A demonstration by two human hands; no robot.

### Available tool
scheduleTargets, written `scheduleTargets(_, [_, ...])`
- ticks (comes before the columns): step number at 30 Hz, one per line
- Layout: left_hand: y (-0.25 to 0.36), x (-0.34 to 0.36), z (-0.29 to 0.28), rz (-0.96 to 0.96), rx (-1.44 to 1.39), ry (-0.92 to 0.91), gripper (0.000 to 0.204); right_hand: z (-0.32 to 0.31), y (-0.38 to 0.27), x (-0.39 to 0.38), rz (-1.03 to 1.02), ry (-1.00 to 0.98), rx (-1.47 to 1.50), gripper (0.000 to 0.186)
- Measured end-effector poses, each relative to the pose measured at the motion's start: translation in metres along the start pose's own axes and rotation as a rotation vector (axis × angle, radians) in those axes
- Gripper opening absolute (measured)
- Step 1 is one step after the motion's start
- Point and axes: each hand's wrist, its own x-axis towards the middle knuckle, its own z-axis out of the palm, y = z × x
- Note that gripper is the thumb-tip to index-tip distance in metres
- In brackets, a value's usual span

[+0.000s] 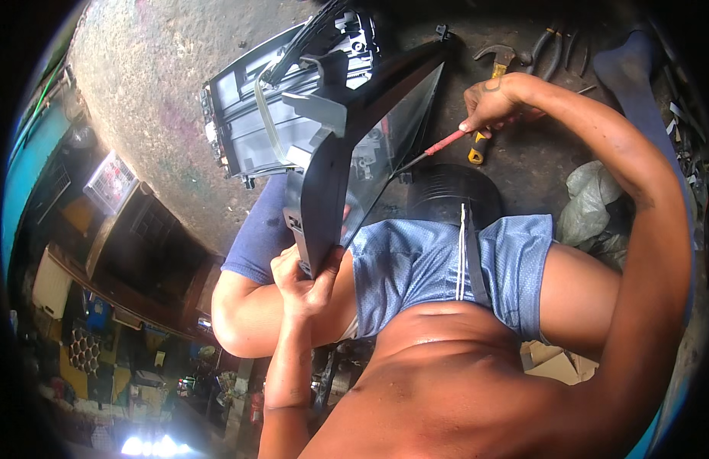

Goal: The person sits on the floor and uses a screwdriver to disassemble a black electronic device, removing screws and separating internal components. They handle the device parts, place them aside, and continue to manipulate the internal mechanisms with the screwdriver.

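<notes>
My left hand (pixel 307 284) is closed around the near end of a dark plastic frame (pixel 324 199) with a clear glass pane (pixel 385 153), tilted up above my lap. In my right hand (pixel 488 105) is a red-handled screwdriver (pixel 445 144). Its metal shaft points left and down, its tip at the pane's lower right edge; whether it touches or is wedged in cannot be made out. Another red part and a thin metal rod show beyond my right hand, partly hidden by it. Behind the frame lies a grey-and-black plastic machine part (pixel 255 115) with a flat ribbon cable (pixel 269 122).
A hammer (pixel 498 57) with a yellow-and-black handle lies beyond my right hand, beside pliers (pixel 544 53). A black round object (pixel 454 195) sits between my legs. Crumpled plastic (pixel 588 203) lies at right. Cluttered shelving (pixel 102 306) stands at left.
</notes>
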Motion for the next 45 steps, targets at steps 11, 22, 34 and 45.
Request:
scheduleTargets(11, [0.001, -0.009, 0.002, -0.056, -0.006, 0.03, 0.038, -0.006, -0.018, -0.013, -0.287, 0.372, -0.366, 0.05])
scheduleTargets(22, [-0.001, -0.009, -0.003, -0.036, 0.026, -0.004, 0.044, -0.033, -0.023, 0.014, -0.023, -0.23, 0.07, 0.05])
scheduleTargets(34, [-0.003, -0.015, -0.006, -0.046, -0.012, -0.036, 0.048, -0.013, -0.043, -0.021, -0.37, 0.476, -0.524, 0.047])
scheduleTargets(45, [0.021, -0.004, 0.032, 0.047, 0.213, 0.11, 0.04, 0.102, -0.117, -0.099, -0.415, 0.871, -0.34, 0.009])
